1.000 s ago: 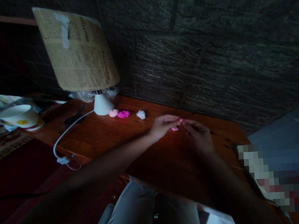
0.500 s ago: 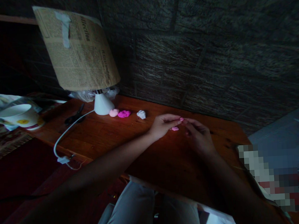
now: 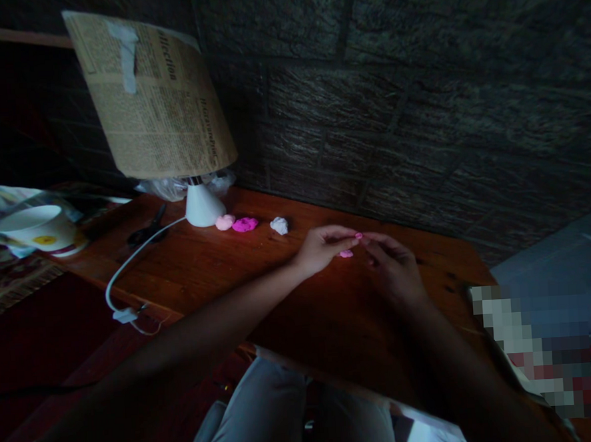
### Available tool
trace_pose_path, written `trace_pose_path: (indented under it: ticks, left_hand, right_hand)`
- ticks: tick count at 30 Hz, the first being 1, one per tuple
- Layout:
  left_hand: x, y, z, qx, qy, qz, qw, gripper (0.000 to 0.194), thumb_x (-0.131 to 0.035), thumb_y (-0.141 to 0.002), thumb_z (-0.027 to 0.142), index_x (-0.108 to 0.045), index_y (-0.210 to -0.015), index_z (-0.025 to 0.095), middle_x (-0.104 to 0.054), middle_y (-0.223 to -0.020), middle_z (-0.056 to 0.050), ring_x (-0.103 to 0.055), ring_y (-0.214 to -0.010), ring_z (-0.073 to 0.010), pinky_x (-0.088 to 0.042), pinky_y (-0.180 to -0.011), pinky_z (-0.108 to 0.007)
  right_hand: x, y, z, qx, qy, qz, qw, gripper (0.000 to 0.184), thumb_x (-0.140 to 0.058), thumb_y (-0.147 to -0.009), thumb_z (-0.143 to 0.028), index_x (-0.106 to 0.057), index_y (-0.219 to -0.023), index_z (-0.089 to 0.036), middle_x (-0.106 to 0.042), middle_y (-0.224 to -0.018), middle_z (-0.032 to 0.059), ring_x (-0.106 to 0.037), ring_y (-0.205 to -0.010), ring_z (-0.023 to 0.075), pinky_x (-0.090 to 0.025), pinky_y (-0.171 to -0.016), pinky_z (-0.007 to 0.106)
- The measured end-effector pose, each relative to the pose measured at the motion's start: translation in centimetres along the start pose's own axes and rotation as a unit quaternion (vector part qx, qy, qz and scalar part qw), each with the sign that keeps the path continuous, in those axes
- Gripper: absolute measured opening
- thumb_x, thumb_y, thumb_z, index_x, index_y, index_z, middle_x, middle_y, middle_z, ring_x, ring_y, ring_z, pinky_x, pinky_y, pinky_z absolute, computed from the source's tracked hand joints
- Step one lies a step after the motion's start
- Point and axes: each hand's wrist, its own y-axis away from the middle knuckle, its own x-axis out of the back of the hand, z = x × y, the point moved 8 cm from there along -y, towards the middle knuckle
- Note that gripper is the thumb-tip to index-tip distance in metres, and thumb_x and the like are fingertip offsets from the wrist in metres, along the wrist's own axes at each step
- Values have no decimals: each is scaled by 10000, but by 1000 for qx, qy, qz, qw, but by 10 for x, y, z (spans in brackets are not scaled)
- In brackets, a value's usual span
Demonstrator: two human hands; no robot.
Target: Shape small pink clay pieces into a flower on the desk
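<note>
Between the fingertips of both hands is a small piece of pink modelling clay (image 3: pixel 359 236), held above the table. My left hand (image 3: pixel 322 248) pinches it from the left with thumb and fingers. From the right, my right hand (image 3: pixel 393 260) grips the same piece, its fingers curled. Just below and behind the hands, a light pink clay lump (image 3: pixel 346 253) rests on the wooden table (image 3: pixel 301 320), partly covered by the left fingers. Farther left lie a white clay lump (image 3: pixel 279 226), a bright magenta one (image 3: pixel 246 225) and a pale pink one (image 3: pixel 225 222).
A lamp (image 3: pixel 204 203) with a newsprint shade stands at the back left, its white cable (image 3: pixel 128 261) hanging over the front edge. Black scissors (image 3: pixel 148 231) and a paper cup (image 3: pixel 46 229) are left of it. A dark stone wall (image 3: pixel 369 110) rises behind.
Both hands stay in nearly the same place, still pinching the pink clay. The finger positions have barely shifted.
</note>
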Motion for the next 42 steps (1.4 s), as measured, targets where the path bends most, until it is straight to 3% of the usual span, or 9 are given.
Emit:
trace_pose_path:
  ticks: [3,8,12,20,34,42]
  left_hand:
    - [1,0,1,-6,-10,8,1000,374,-836,-690,403,-751,-921,121,-761,-884,-77,-691,-751,-157,-552,-700,-299]
    - [3,1,6,-31,-42,29,998,358,-823,-704,415,-750,-897,122,-758,-870,-67,-685,-752,-151,-564,-739,-314]
    - [5,2,11,-53,-81,48,994,297,-805,-735,378,-756,-892,131,-753,-827,-57,-675,-727,-141,-567,-749,-314]
    - [5,4,16,-69,-94,57,992,242,-787,-760,330,-762,-904,138,-751,-787,-48,-671,-681,-138,-561,-689,-291]
    - [10,7,22,-99,-165,92,977,165,-763,-797,314,-779,-875,170,-774,-856,-60,-676,-737,-149,-524,-707,-277]
    - [9,4,17,-83,-81,80,990,226,-791,-760,333,-759,-885,147,-756,-784,-53,-661,-659,-134,-531,-653,-272]
  right_hand:
    - [1,1,-3,32,42,-1,999,266,-796,-711,-465,-785,-875,-256,-683,-712,2,-513,-573,120,-436,-536,270]
    - [-2,9,-17,137,137,-5,981,263,-699,-835,-469,-790,-982,-272,-729,-950,50,-585,-663,156,-512,-598,317]
    - [-8,13,-21,168,161,-24,972,269,-647,-887,-442,-777,-1061,-283,-730,-1051,53,-571,-593,130,-520,-569,316]
    - [-8,15,-19,163,154,-4,974,262,-665,-879,-413,-769,-1083,-285,-756,-981,42,-551,-530,117,-514,-539,315]
    - [-16,13,-5,122,117,-57,984,345,-674,-866,-451,-705,-1167,-285,-714,-1139,62,-630,-692,148,-541,-574,302]
    - [-21,14,-6,114,105,-63,986,398,-686,-854,-459,-663,-1208,-279,-717,-1153,62,-653,-714,153,-540,-552,290]
